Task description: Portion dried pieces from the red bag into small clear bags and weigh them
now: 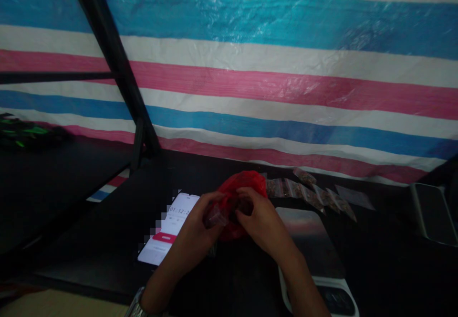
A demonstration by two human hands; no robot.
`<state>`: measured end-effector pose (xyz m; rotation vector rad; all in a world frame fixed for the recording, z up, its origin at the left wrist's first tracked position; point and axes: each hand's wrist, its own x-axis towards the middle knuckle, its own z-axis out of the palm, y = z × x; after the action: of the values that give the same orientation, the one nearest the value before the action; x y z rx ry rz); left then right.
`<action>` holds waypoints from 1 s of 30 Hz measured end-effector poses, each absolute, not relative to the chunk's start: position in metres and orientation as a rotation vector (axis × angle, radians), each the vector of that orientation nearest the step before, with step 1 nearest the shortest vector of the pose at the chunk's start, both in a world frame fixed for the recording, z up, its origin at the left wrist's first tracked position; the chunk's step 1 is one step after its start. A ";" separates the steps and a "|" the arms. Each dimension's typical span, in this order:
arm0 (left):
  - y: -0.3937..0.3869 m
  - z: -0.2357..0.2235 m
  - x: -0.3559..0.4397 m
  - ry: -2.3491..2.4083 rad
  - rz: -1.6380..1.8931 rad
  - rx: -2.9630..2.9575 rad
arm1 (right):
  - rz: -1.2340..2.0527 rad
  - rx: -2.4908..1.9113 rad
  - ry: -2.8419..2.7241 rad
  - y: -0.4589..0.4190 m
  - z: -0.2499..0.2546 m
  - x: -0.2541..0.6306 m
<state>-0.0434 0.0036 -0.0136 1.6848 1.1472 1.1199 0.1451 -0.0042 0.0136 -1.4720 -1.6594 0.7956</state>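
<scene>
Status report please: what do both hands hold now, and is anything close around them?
Left hand pinches small clear packet. Right hand grips red plastic bag. Phone left, scale right, filled packets behind.

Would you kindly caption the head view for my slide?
Both hands, left and right, hold a red plastic bag beside a phone.

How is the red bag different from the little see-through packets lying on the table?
The red bag is red and crumpled into a lump; the little packets are clear, flat, and show brownish stuff inside. The red bag is held up by the left hand and the right hand; the little packets lie untouched in a row on the table. The red bag is one big thing; the little packets are several small ones. Both look like thin plastic.
</scene>
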 end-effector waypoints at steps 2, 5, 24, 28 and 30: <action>0.005 -0.015 -0.043 1.141 1.099 1.650 | 0.734 -1.543 -1.705 -0.005 0.015 0.145; 0.006 -0.015 -0.042 1.123 1.098 1.635 | 0.649 -1.623 -1.775 -0.005 0.017 0.144; 0.006 -0.002 -0.040 1.114 1.131 1.450 | 0.591 -1.547 -1.722 -0.005 0.019 0.142; 0.006 -0.003 -0.043 1.132 1.160 1.470 | 0.575 -1.556 -1.713 -0.006 0.022 0.142; 0.007 -0.004 -0.043 1.144 1.172 1.464 | 0.566 -1.565 -1.721 -0.006 0.024 0.142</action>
<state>-0.0434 0.0069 -0.0037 1.4639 1.1444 1.1719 0.1416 -0.0064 0.0239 -1.5649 -1.7208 0.5659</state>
